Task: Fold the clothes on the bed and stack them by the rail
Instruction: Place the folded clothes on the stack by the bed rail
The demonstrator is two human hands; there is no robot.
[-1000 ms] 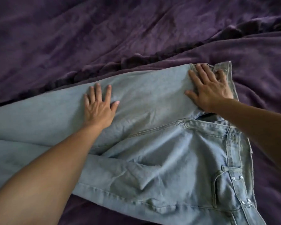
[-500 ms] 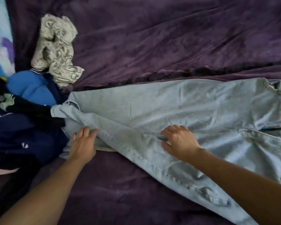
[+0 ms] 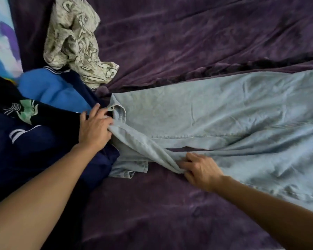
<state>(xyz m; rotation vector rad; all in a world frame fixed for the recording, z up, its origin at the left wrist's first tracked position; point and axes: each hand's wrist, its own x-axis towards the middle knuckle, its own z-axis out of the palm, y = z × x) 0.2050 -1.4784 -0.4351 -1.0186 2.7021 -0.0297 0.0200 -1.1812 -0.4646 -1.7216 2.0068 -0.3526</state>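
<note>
Left hand [image 3: 95,127] grips the hem, right hand [image 3: 201,168] pinches the leg of pale blue denim jeans [image 3: 224,112]; align legs before folding.

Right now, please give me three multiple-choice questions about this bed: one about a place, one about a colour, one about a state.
1. Where is the beige patterned garment? A. upper left, beyond the jeans; B. on the jeans; C. under a hand.
2. What colour is the bed cover? A. green; B. purple; C. white.
3. What does the right hand do? A. lies flat; B. pinches a fold of the jeans; C. hangs free.
Answers: 1 A, it lies crumpled past the leg hem. 2 B, purple shows all around. 3 B, its fingers curl round the denim fold.
</note>
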